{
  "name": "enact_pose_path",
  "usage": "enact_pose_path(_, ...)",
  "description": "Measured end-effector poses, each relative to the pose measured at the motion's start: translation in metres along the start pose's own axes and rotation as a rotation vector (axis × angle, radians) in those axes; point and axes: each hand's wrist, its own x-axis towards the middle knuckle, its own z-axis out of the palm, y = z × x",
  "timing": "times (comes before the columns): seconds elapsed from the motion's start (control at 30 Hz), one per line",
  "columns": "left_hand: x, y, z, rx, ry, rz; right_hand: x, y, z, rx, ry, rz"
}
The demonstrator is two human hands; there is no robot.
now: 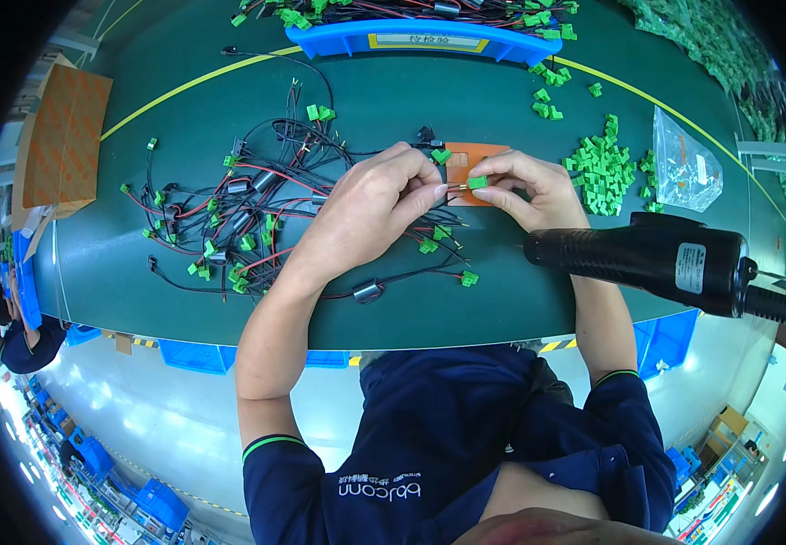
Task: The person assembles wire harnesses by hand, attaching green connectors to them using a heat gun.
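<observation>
Between thumb and forefinger, my right hand (529, 189) pinches a small green terminal connector (477, 183). My left hand (384, 195) is closed on the thin wire ends of a cable, whose tips point at the connector's left side; whether they are inside it I cannot tell. Under and behind the fingers lies an orange plate (466, 154). Another green connector (441, 156) shows just above my left fingertips. To the left spreads a tangle of black and red cables (266, 182) with green connectors and grey cylindrical ferrite cores.
A black electric screwdriver (638, 259) hangs over my right forearm. Loose green connectors (602, 168) are heaped at the right, beside a clear plastic bag (684, 163). A blue bin (425, 41) of cables stands at the back. A cardboard box (61, 136) is at the left edge.
</observation>
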Motion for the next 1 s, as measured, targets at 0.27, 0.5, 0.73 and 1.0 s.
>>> enact_pose_path(0.27, 0.002, 0.002, 0.0, -0.011, 0.013, -0.013, -0.002, -0.003, 0.0, -0.132, -0.018, 0.025)
enact_pose_path(0.5, 0.0, 0.002, -0.001, -0.036, 0.024, -0.035, 0.003, -0.008, 0.004, -0.01, 0.036, -0.043)
enact_pose_path(0.73, 0.001, 0.001, 0.0, -0.033, 0.032, -0.026, 0.006, 0.006, -0.001, -0.311, 0.108, -0.255)
enact_pose_path(1.0, 0.001, 0.002, 0.0, -0.042, 0.037, -0.02, 0.001, 0.002, 0.008, -0.235, 0.145, -0.193)
